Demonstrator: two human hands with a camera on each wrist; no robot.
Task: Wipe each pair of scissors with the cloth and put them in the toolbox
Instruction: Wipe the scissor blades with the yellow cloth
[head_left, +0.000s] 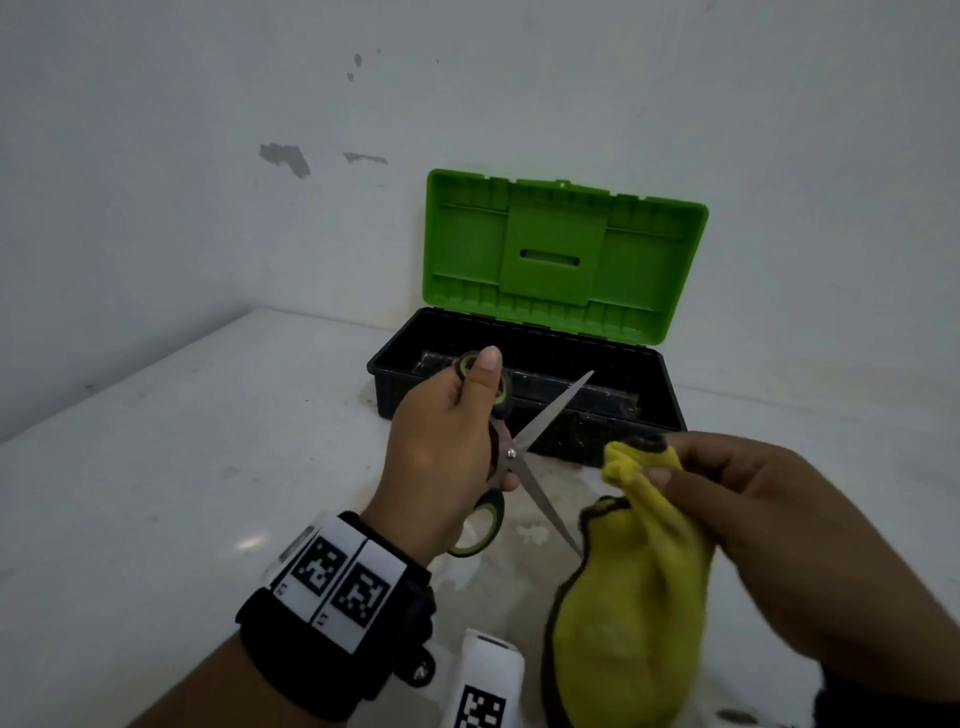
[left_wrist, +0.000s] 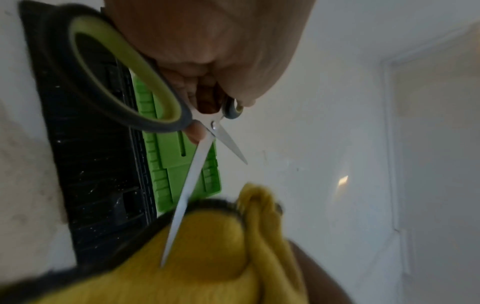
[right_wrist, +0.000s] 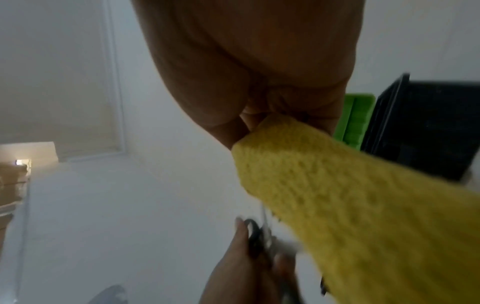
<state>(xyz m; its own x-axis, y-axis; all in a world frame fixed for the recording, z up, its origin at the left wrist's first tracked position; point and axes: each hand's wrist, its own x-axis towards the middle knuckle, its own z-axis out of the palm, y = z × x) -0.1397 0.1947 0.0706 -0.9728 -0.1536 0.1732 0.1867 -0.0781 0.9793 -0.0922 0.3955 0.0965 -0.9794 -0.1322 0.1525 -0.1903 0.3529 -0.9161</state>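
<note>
Yellow cloth (head_left: 628, 597) in right hand (head_left: 769, 514), beside left-hand (head_left: 441, 441) opened scissors (head_left: 524, 462).

Toolbox (head_left: 524, 384) mouth open, unobstructed.

From the head view we look forward and down over both forearms at a white table (head_left: 156, 467), with the open toolbox (head_left: 524, 364) against the wall ahead; this view sits farthest back and takes in the whole scene. From the left wrist view we look along the left hand (left_wrist: 207, 51), very near, past the scissors (left_wrist: 182, 185) to the cloth (left_wrist: 207, 267), with the picture turned so the toolbox stands on end at left. From the right wrist view we look along the right hand (right_wrist: 246, 61), just as near, and the cloth fills the lower right. All three views share scissors, cloth and toolbox.
</note>
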